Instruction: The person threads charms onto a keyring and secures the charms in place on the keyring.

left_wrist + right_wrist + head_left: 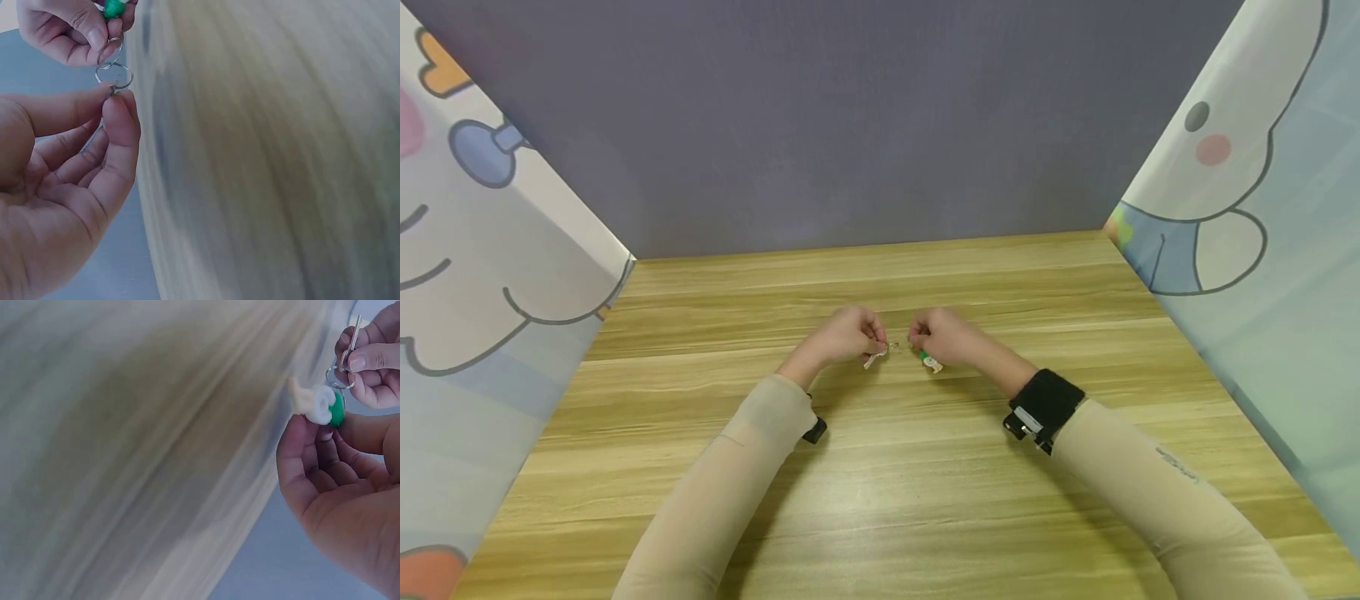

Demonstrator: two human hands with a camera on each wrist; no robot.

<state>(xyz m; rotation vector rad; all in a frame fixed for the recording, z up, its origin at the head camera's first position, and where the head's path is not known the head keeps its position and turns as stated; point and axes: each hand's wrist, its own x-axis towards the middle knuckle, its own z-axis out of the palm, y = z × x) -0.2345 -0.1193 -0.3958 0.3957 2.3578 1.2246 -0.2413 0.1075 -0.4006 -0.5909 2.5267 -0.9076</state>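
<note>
1. at the far left a cartoon-printed side panel (490, 275) walls in the wooden table (880, 500), with a plain grey backdrop (850, 117) behind.

2. the left hand (844, 336) hovers just above the middle of the table, its sleeved forearm running in from the lower left. thumb and forefinger are closed in a fine pinch, the other fingers loosely curled behind; in the left wrist view the pinch sits on the near edge of a small metal ring (114, 76). a silvery key (875, 359) hangs below this hand.

3. between the two hands, two rings meet: the left hand's ring touches or overlaps a second ring (109, 51) held by the other hand. i cannot tell whether they are already linked. the joint lies dead centre, equally near both hands, and the line through the rings runs hand to hand, left to right across the table.

4. the right hand (942, 335) mirrors the left, fingertips facing it, forefinger and thumb nipped on its ring while the remaining fingers curl open beneath. a green and white charm (320, 405) dangles from that ring, just under the fingertips.

5. a black wrist strap (1043, 407) sits on the right forearm, which angles in from the lower right; beyond it stands another cartoon panel (1247, 183).
</note>
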